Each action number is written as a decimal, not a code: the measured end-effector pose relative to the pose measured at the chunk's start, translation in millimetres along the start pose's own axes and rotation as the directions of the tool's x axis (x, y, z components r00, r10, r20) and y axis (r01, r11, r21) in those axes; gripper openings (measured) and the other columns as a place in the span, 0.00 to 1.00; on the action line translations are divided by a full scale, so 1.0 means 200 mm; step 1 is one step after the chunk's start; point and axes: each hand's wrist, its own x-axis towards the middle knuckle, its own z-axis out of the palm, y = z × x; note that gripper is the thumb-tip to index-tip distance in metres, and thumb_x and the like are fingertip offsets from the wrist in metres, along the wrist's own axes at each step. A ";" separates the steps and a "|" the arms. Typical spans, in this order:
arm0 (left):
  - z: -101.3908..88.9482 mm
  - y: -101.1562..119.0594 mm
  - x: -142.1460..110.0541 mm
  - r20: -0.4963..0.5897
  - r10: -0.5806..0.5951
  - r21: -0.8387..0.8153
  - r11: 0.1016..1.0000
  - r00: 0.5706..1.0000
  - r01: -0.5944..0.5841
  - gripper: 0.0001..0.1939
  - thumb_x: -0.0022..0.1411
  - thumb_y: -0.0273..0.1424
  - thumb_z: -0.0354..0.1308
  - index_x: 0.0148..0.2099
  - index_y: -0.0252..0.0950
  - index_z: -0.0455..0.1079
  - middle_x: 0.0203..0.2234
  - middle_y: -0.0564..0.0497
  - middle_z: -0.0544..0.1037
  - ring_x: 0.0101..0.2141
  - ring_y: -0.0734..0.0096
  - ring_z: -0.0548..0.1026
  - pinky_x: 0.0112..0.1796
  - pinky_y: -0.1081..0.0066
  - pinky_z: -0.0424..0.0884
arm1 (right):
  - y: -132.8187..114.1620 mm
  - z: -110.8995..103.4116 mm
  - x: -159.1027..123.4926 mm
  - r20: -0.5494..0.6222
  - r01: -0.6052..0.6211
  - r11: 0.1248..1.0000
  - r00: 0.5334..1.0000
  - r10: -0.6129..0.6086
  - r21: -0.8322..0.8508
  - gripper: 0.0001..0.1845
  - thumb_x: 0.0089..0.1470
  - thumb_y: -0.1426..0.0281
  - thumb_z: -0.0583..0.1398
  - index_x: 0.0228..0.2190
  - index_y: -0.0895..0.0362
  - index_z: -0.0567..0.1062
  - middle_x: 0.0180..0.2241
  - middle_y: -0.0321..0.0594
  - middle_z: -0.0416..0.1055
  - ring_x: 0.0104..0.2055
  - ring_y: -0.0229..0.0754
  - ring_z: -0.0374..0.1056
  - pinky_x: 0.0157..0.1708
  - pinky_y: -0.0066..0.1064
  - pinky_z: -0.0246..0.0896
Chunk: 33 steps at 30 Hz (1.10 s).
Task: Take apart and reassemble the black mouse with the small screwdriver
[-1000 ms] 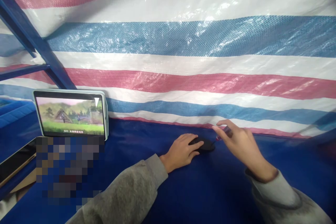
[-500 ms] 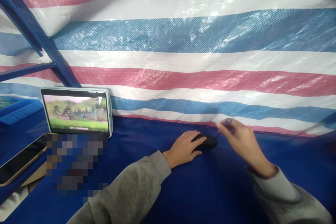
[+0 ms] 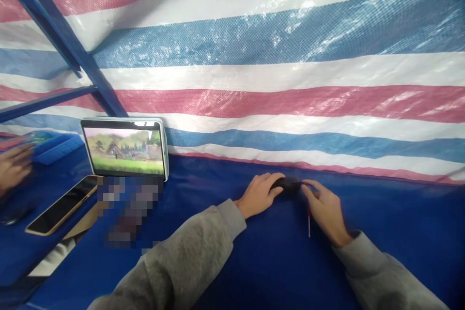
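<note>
A black, rounded computer mouse (image 3: 289, 184) lies on the blue tabletop near the wall sheet. My left hand (image 3: 258, 195) is closed over its left end, thumb on the near side and fingers on top. At the other end is my right hand (image 3: 324, 207), with thumb and index finger pinched at the mouse's edge. A thin screwdriver (image 3: 309, 223) with a red and silver shaft sticks out below this right hand and points toward me. Its handle is hidden in the palm.
A tablet (image 3: 125, 150) playing a cartoon leans at the back left, with a pixelated patch before it. Further left are a phone (image 3: 63, 206), a blue tray (image 3: 60, 147) and another person's blurred hand (image 3: 14, 168). Behind hangs a striped sheet (image 3: 276, 77) beside a blue metal frame (image 3: 78, 41).
My right hand has come down to the mouse's right end, and the screwdriver has swung from the mouse to point toward me. Another person's hand has appeared at left. The view has shifted slightly.
</note>
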 end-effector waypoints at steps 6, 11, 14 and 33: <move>0.00 -0.03 0.03 -0.037 -0.181 0.100 0.978 0.983 0.184 0.15 0.74 0.35 0.42 0.55 0.45 0.67 0.41 0.52 0.73 0.45 0.64 0.70 0.49 0.59 0.65 | -0.03 0.05 -0.01 0.024 0.022 0.947 1.000 -0.015 -0.321 0.23 0.61 0.59 0.50 0.48 0.56 0.76 0.26 0.41 0.78 0.26 0.47 0.73 0.25 0.33 0.61; 0.03 -0.06 0.03 -0.054 -0.180 0.162 0.969 0.982 0.187 0.17 0.75 0.34 0.39 0.56 0.46 0.66 0.40 0.52 0.70 0.44 0.65 0.68 0.49 0.60 0.63 | -0.03 0.07 0.01 0.084 0.077 0.886 0.996 -0.044 -0.456 0.20 0.63 0.64 0.48 0.43 0.55 0.77 0.25 0.43 0.77 0.23 0.44 0.71 0.23 0.31 0.52; 0.04 -0.06 0.02 -0.068 -0.157 0.197 0.966 0.985 0.168 0.18 0.75 0.34 0.38 0.58 0.45 0.65 0.41 0.51 0.69 0.45 0.65 0.67 0.49 0.60 0.62 | 0.00 0.08 0.01 0.087 0.104 0.871 0.994 -0.071 -0.480 0.17 0.62 0.66 0.49 0.39 0.55 0.77 0.23 0.41 0.76 0.21 0.43 0.68 0.22 0.30 0.48; -0.03 -0.04 -0.07 -0.074 -0.160 0.065 0.984 0.984 0.165 0.16 0.69 0.29 0.50 0.57 0.40 0.65 0.51 0.47 0.69 0.50 0.61 0.69 0.53 0.58 0.65 | 0.03 0.09 0.01 0.087 0.386 0.911 0.922 -0.377 -0.144 0.24 0.61 0.58 0.54 0.54 0.55 0.69 0.50 0.50 0.68 0.52 0.54 0.65 0.52 0.50 0.61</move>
